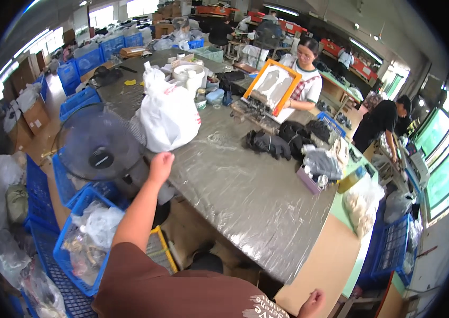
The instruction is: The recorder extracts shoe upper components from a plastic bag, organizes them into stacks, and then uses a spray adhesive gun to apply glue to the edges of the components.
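Note:
My left hand is closed, its fingers curled in, just below the bottom of a white plastic bag. Whether it touches the bag I cannot tell; nothing shows in it. The full, knotted bag stands near the left edge of a large table with a shiny grey cover. Low on the right, my right hand is curled shut beside a brown board at the table's near end, with nothing visible in it.
A standing fan is left of my left arm, above blue crates of plastic bags. Across the table a person works behind an orange-framed screen. Black cloth bundles and a purple box lie right. Another person bends over a bench.

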`<state>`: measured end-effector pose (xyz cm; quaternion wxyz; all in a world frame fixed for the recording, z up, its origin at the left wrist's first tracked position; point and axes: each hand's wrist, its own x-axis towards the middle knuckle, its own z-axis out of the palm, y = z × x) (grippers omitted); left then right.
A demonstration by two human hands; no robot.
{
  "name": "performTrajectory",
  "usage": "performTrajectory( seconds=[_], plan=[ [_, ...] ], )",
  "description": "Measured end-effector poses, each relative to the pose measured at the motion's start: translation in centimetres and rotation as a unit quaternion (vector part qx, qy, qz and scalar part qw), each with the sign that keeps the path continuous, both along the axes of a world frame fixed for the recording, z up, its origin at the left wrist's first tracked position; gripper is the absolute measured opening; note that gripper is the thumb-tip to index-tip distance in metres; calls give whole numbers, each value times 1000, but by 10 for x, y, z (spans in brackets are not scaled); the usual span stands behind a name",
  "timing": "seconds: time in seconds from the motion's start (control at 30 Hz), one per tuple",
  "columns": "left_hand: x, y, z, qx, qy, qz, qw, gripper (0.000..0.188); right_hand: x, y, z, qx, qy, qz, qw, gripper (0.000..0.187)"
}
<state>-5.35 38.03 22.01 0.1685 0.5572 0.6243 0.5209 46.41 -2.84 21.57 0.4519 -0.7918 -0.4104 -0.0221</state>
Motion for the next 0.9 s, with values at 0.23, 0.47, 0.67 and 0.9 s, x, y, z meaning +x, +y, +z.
performTrajectory(
  seconds=[0.23,0.47,0.67,0.9],
  plan=[
    [-56,212,18,-39,262,337,903,59,-30,98,-8,-70,244,-44,966,22],
    [-44,221,2,-3,-43,152,987,29,-57,186,12,-138,93,53,985,5],
    [42,144,29,-44,-38,-85,995,25,-62,239,22,-127,127,61,982,6],
    [115,81,32,-90,-31,-285,954,19,-101,298,38,-74,76,271,957,2]
  ],
)
